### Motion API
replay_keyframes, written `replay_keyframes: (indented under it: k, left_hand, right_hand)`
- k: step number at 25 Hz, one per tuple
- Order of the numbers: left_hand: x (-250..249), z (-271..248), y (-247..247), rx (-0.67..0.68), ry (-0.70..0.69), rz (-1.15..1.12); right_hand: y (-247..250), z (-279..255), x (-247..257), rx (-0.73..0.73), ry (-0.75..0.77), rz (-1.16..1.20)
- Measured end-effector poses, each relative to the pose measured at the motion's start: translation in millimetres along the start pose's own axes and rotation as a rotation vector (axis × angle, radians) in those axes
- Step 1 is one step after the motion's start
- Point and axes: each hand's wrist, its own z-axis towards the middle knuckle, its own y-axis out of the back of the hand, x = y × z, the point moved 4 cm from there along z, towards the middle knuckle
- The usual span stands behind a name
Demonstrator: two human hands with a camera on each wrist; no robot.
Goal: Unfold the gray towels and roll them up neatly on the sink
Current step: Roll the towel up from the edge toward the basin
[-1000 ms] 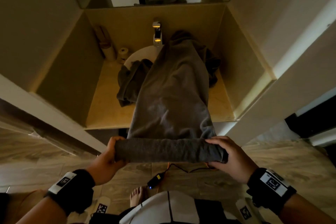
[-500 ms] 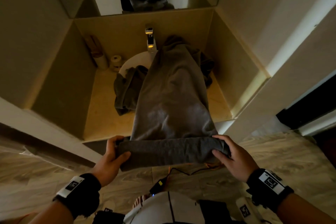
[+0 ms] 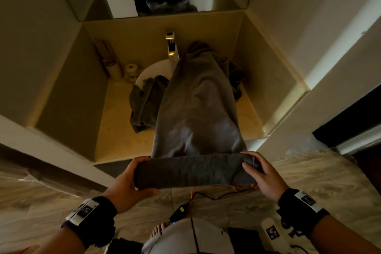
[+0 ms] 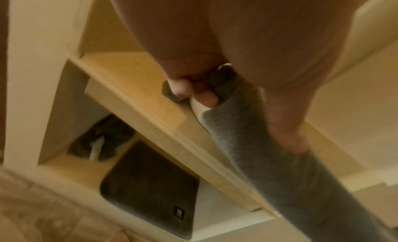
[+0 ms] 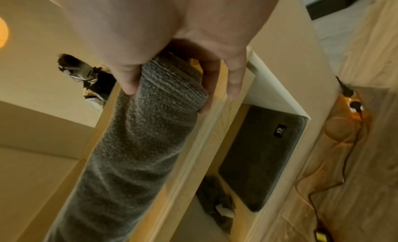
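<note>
A long gray towel (image 3: 195,109) lies stretched from the faucet over the white sink basin (image 3: 152,70) to the counter's front edge. Its near end is wound into a thick roll (image 3: 193,171) held just in front of the counter. My left hand (image 3: 132,179) grips the roll's left end (image 4: 234,99), fingers curled round it. My right hand (image 3: 261,173) grips the right end (image 5: 170,90), thumb on top and fingers beneath. A second gray towel (image 3: 144,105) lies crumpled left of the basin, and more dark cloth (image 3: 237,80) sits at the right.
A chrome faucet (image 3: 171,47) stands behind the basin; toilet paper rolls (image 3: 131,72) and a bottle sit at the back left. Walls box in the counter (image 3: 115,130) on both sides. A mirror hangs above. A dark mat (image 4: 150,186) lies on the shelf underneath, a cable (image 3: 206,194) trails on the floor.
The roll at the towel's near end has grown thicker and moved a little toward the counter. Both hands have kept their grip on its ends.
</note>
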Motion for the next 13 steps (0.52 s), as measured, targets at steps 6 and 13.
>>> replay_keyframes:
  k: [6,13]
  left_hand:
    - [-3,-3,7,0.030,0.012,0.249]
    - [-9,2,1,0.041,-0.004,0.408]
  right_hand:
    - [4,-11,7,0.017,-0.021,-0.013]
    - [-4,-7,0,-0.002,-0.117,0.067]
